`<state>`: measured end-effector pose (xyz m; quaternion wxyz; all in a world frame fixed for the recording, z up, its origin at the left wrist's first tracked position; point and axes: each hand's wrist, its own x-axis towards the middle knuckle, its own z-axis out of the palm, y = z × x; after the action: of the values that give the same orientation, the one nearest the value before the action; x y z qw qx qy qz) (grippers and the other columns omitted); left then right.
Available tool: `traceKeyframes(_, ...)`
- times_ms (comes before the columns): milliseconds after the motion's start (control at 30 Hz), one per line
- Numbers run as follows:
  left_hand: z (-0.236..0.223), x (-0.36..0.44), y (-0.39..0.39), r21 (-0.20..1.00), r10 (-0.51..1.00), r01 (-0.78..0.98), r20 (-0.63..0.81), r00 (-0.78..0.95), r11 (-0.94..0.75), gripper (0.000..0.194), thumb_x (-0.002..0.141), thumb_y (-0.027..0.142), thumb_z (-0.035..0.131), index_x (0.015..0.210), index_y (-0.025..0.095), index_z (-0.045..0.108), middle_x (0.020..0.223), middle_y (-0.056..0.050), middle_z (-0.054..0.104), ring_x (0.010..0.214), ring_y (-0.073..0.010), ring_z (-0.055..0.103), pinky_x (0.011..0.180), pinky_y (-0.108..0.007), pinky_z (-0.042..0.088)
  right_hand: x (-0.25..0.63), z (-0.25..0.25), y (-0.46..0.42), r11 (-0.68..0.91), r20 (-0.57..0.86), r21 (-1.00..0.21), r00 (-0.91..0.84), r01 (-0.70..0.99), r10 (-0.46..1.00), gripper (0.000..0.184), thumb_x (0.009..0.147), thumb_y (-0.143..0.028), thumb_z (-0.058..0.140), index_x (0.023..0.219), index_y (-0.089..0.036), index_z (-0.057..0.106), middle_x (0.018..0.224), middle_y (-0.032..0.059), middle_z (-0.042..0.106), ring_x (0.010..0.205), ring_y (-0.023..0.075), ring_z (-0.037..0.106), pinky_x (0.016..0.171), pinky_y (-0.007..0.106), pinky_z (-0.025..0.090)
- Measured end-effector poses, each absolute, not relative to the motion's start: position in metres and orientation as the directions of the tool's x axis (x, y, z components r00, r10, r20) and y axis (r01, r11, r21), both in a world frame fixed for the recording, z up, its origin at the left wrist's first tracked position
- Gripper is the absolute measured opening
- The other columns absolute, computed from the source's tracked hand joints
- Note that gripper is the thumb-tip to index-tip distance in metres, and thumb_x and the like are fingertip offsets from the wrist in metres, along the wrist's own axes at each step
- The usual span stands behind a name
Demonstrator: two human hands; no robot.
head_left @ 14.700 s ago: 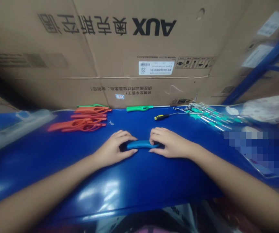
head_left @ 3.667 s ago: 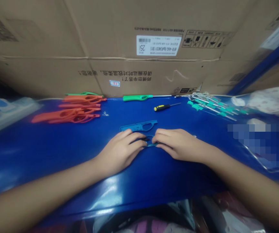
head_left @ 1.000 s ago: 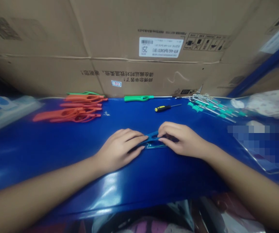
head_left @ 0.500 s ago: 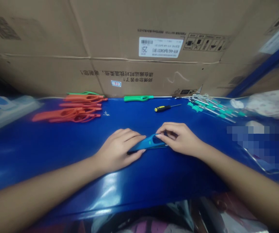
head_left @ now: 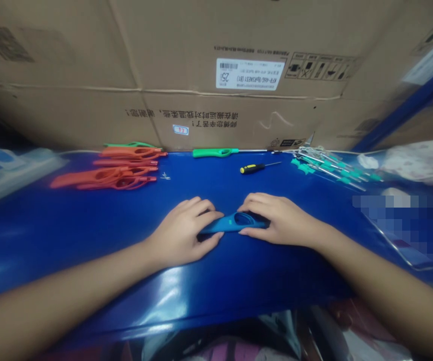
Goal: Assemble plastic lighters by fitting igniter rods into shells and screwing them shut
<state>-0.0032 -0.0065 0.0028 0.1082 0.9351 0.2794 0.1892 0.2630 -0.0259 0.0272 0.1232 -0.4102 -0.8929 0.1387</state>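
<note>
A blue lighter handle (head_left: 226, 224) with an oval trigger opening lies level just above or on the blue tabletop (head_left: 216, 286). My left hand (head_left: 184, 230) is closed around its left end, thumb on the near side and fingers on the far side. Its right end, past the opening, is gripped by my right hand (head_left: 282, 218), whose fingers and palm hide the tip. Beyond my hands lies a screwdriver (head_left: 254, 168) with a yellow and black grip. Further back is a green long-necked lighter (head_left: 216, 152) with a metal tube.
Several orange-red lighter handles (head_left: 114, 175) are stacked at the back left. Metal tubes with teal parts (head_left: 336, 168) lie in a heap at the back right. A large cardboard box (head_left: 186, 50) walls off the back. Clear plastic bags (head_left: 24, 170) sit far left.
My right hand has shifted from pinching inside the opening to grasping the handle's right end, fingers now far side, thumb near side. My left hand keeps its hold.
</note>
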Motion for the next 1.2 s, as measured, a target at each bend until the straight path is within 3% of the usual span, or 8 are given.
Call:
traceKeyframes(467, 0.0004, -0.003, -0.0038, 0.387, 0.576, 0.455, 0.303, 0.759, -0.802, 0.031, 0.094, 0.035, 0.059, 0.121, 0.02, 0.064, 0.105, -0.008, 0.064, 0.095, -0.0234, 0.06, 0.088, -0.04, 0.048, 0.2593, 0.026, -0.028, 0.611, 0.097, -0.345, -0.62, 0.713, 0.779, 0.023, 0.09, -0.039, 0.066, 0.105, -0.022, 0.062, 0.101, 0.0053, 0.065, 0.089, 0.0195, 0.062, 0.07, 0.029, 0.045)
traceKeyframes(767, 0.001, -0.0037, -0.0049, 0.363, 0.572, 0.463, 0.304, 0.762, -0.809, 0.031, 0.095, 0.035, 0.059, 0.121, 0.019, 0.064, 0.105, -0.008, 0.065, 0.094, -0.0236, 0.059, 0.084, -0.04, 0.047, 0.2598, 0.024, -0.0272, 0.621, 0.124, -0.358, -0.624, 0.697, 0.771, 0.021, 0.087, -0.039, 0.068, 0.1, -0.022, 0.064, 0.092, 0.002, 0.065, 0.081, 0.0167, 0.061, 0.066, 0.027, 0.041)
traceKeyframes(1000, 0.0003, -0.0026, -0.0049, 0.36, 0.577, 0.472, 0.291, 0.763, -0.805, 0.031, 0.094, 0.035, 0.058, 0.12, 0.019, 0.064, 0.106, -0.007, 0.065, 0.094, -0.0239, 0.058, 0.085, -0.04, 0.047, 0.2567, 0.0265, -0.0298, 0.526, 0.056, -0.413, -0.556, 0.744, 0.829, 0.024, 0.086, -0.04, 0.07, 0.099, -0.022, 0.061, 0.094, 0.0011, 0.064, 0.081, 0.0163, 0.059, 0.065, 0.027, 0.039)
traceKeyframes(1200, 0.0011, -0.0013, -0.0029, 0.387, 0.586, 0.469, 0.281, 0.76, -0.794, 0.03, 0.093, 0.035, 0.059, 0.117, 0.018, 0.065, 0.103, -0.007, 0.064, 0.093, -0.0229, 0.058, 0.085, -0.039, 0.047, 0.2533, 0.0269, -0.0318, 0.501, 0.035, -0.371, -0.527, 0.782, 0.849, 0.025, 0.086, -0.04, 0.07, 0.1, -0.023, 0.059, 0.096, -0.0003, 0.065, 0.082, 0.0167, 0.061, 0.064, 0.027, 0.039)
